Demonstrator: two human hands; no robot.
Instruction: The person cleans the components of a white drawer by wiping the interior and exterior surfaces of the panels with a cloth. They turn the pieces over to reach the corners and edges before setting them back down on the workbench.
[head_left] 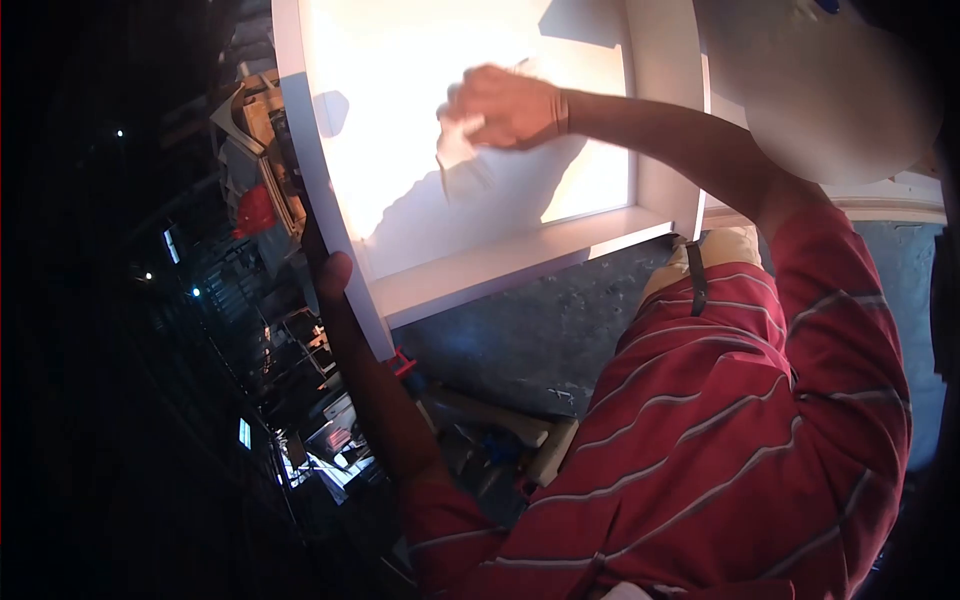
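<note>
Over the brightly lit inner face of a white open box (520, 256), the person's right hand (500, 108) is closed around a pale blurred thing (462, 172). From where I stand I cannot tell whether it is a folded cloth or a broad brush; its loose end hangs toward the near side, and a thin tip shows at the far side of the fingers. Whether it touches the panel, the blur does not show.

Around that hand lies the box, tilted, with raised walls to the left, right and near side, and the arm's shadow across its inner panel. At the left wall is the left hand (335, 272), thumb against the outside; the fingers are hidden, so I cannot say whether they grip it or merely brace it.

I would judge the step in hand to be a stroke of wiping or coating across the inner face. The next move seems to call for even pressure into the near corners, with the box held steady from the left.

Farther out, a red object (255, 210) and some wooden pieces (262, 120) sit in the dimness beyond the left wall.
</note>
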